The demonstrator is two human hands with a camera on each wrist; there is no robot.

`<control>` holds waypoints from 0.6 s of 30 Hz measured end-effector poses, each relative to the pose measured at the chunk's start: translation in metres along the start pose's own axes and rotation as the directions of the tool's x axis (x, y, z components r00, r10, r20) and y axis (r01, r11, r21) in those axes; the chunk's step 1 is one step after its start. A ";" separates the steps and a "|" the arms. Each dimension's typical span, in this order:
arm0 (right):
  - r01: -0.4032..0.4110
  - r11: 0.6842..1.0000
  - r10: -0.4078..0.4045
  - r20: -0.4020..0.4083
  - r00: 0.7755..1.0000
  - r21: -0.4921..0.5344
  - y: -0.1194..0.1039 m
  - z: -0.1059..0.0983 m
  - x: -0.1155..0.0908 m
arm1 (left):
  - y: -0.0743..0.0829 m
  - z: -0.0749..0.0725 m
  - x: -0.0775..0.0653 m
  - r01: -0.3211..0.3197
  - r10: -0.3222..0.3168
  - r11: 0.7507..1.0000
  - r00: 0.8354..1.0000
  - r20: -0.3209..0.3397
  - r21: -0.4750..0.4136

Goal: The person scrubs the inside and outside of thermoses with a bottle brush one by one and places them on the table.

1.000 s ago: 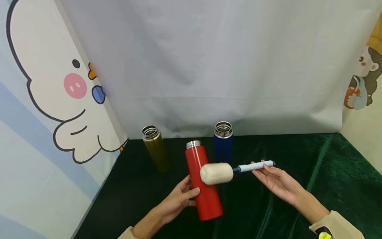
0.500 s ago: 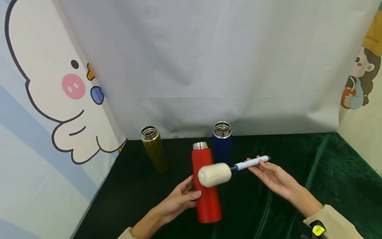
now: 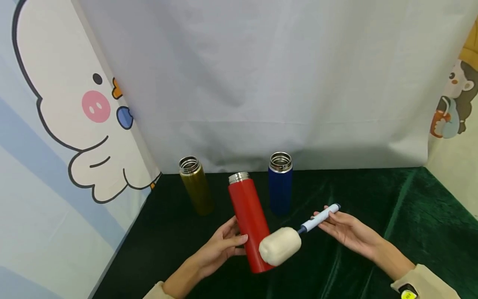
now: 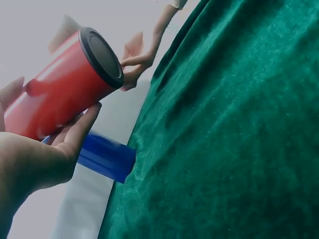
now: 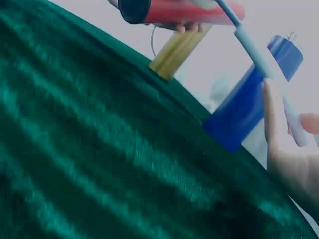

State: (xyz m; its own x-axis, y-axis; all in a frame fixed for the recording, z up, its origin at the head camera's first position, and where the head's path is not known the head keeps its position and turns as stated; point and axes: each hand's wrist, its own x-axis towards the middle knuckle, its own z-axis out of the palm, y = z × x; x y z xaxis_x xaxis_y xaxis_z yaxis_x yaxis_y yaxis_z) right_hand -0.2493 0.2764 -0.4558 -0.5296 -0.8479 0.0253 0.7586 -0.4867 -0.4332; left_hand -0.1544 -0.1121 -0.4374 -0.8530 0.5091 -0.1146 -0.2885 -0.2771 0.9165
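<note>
On my head view, the left hand [image 3: 220,248] is gripping a red flask [image 3: 250,216], its steel neck [image 3: 239,177] leaning between eleven and twelve o'clock. The right hand [image 3: 350,232] is pinching the handle [image 3: 320,218] of a sponge brush [image 3: 285,243], its cream end overlapping the flask at four o'clock; I can't tell whether they're touching. A gold flask [image 3: 198,189] is standing at ten, a blue flask [image 3: 281,187] at one. On my left wrist view, the red flask's dark base [image 4: 103,57] is pointing toward two. On my right wrist view, the brush is running toward eleven.
</note>
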 end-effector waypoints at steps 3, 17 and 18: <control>-0.017 0.999 0.019 0.032 0.999 -0.049 -0.002 -0.002 -0.001 | 0.001 0.001 0.001 0.016 -0.016 1.000 1.000 -0.003 -0.002; 0.216 0.959 -0.191 -0.144 0.971 0.186 -0.002 0.028 0.023 | -0.005 0.004 -0.002 0.023 -0.015 0.996 0.996 0.089 -0.085; 0.192 0.966 -0.167 -0.147 0.975 0.175 0.000 0.025 0.022 | -0.004 0.003 -0.003 0.011 -0.004 0.996 0.997 0.082 -0.093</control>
State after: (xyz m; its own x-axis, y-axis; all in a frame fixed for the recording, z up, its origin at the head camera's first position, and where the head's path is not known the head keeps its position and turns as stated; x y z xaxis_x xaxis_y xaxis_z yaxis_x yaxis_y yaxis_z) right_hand -0.2518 0.2522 -0.4324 -0.6993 -0.7140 -0.0357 0.6970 -0.6699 -0.2556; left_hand -0.1494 -0.1100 -0.4395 -0.8134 0.5753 -0.0861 -0.3371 -0.3456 0.8757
